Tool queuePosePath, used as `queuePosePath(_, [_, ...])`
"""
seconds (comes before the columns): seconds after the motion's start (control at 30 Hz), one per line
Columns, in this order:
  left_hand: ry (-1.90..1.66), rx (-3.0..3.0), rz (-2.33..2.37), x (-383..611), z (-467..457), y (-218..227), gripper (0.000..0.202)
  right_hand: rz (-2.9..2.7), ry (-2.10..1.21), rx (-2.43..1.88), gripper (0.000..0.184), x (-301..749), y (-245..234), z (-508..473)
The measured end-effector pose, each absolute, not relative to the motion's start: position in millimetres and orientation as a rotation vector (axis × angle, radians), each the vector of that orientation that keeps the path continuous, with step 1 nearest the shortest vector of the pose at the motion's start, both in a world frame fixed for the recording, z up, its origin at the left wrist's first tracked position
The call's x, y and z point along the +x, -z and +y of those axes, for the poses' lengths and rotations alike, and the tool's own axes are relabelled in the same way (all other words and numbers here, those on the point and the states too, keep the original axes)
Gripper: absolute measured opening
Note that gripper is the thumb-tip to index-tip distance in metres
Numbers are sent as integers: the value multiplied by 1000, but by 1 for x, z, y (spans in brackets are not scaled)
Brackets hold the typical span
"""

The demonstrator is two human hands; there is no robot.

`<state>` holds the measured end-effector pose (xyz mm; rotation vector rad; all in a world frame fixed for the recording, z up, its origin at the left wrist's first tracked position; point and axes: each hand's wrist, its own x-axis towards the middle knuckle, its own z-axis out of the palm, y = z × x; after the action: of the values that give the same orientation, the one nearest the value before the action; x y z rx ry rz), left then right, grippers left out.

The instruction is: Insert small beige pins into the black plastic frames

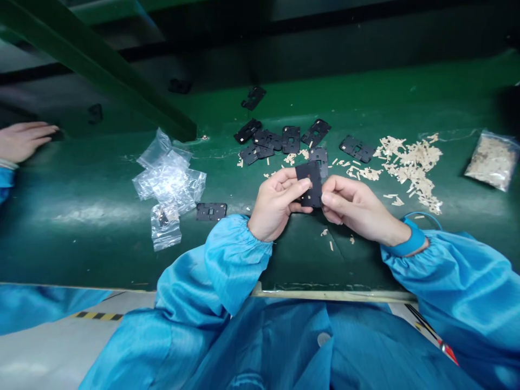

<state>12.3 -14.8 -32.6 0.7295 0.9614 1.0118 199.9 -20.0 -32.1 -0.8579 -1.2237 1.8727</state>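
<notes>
Both my hands hold one flat black plastic part (310,181) upright above the green table (81,227). My left hand (275,203) pinches its left edge with thumb and fingers closed. My right hand (357,208) grips its right edge, fingers curled. Just beyond lie several more black parts (284,140), scattered flat. One black part (211,211) lies alone to the left of my left sleeve.
A pile of small clear plastic bags (168,181) lies at the left. Small beige pieces (410,160) are strewn at the right, beside a bag of them (491,160). Another person's hand (22,140) rests at the far left edge. A green beam (101,70) slants overhead.
</notes>
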Motion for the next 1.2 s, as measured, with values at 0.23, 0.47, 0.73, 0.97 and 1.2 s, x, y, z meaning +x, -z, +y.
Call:
queuePosePath(0.23, [-1045,666,965,17,-19,32,34,-1185,-1893,-811,25,199,35,-22])
queuePosePath(0.47, [-1084,621,1000,19,-21,30,37,-1287,-1688,-899,26,196,33,-22])
queuePosePath(0.73, [-1116,588,998,19,-23,27,30,-1460,-1456,-960,17,197,38,-29])
queuePosePath(0.97, [-1113,557,1018,22,-27,25,32,-1611,-1234,-955,15,195,41,-29])
queuePosePath(1.2, [-1128,577,1019,22,-28,26,36,-1723,-1080,-1026,16,197,48,-32])
